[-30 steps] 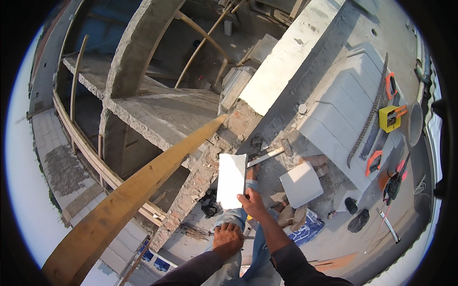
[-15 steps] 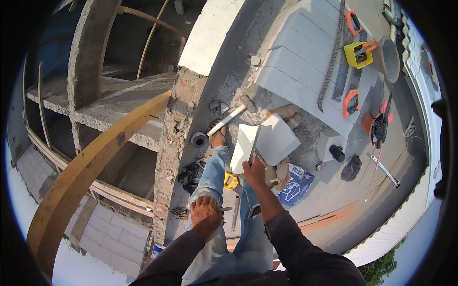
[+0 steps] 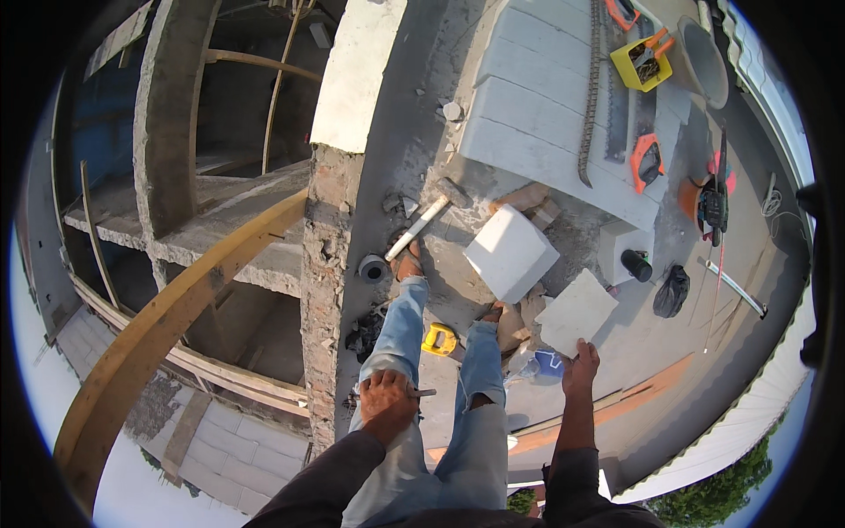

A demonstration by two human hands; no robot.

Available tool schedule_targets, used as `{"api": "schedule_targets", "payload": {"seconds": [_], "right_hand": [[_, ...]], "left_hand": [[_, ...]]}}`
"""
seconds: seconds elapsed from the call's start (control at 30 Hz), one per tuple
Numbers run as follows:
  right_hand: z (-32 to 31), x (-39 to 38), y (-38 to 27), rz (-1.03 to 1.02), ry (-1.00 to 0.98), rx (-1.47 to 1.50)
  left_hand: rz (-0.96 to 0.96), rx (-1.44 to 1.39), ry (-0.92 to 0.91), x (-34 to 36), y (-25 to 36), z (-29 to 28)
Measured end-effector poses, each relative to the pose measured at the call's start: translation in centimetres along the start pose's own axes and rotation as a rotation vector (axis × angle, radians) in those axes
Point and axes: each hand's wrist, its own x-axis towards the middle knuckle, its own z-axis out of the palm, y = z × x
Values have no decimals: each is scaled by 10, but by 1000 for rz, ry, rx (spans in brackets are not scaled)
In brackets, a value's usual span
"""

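Pale slab (image 3: 576,310) in hand, not yet set down: right fingers (image 3: 588,352) grip its edge, left fingers (image 3: 387,382) clasp short handle (image 3: 426,392); white block (image 3: 510,255) lies unheld

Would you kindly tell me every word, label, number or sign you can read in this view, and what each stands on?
None can be read.
Blue bag: only a small part shows below the slab in the right hand; no lettering can be made out.
Yellow box: any marking is too small to read.
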Motion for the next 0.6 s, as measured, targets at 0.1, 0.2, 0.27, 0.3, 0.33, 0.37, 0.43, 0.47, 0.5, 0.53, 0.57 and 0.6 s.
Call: {"api": "schedule_targets", "payload": {"seconds": [0.1, 0.2, 0.27, 0.3, 0.33, 0.37, 0.43, 0.47, 0.5, 0.53, 0.57, 0.6], "right_hand": [[24, 13, 14, 40, 123, 72], [106, 13, 55, -153, 176, -751], [181, 13, 89, -179, -271, -566], [220, 17, 105, -219, -463, -670], [264, 22, 121, -204, -510, -748], [304, 31, 134, -218, -540, -761], [380, 54, 155, -252, -469, -798], [412, 66, 164, -259, -341, -868], [437, 79, 170, -205, -321, -837], [457, 88, 175, -144, -276, -848], [472, 96, 180, -100, -229, -847], [480, 100, 182, -100, -237, -818]], "left_hand": [[-37, -5, -100, 1, -2, -3], [-9, -20, -69, 2, -4, -8], [5, -22, -62, 3, -6, -11], [5, -31, -44, 4, -8, -12], [9, -36, -26, 4, -9, -14], [16, -38, -11, 4, -12, -15], [-8, -56, -52, 4, -18, -19], [-31, -58, -80, 4, -21, -20], [-49, -55, -84, 4, -25, -21], [-65, -48, -123, 4, -28, -22], [-72, -50, -134, 4, -30, -22], [-92, -62, -141, 5, -32, -22]]}}
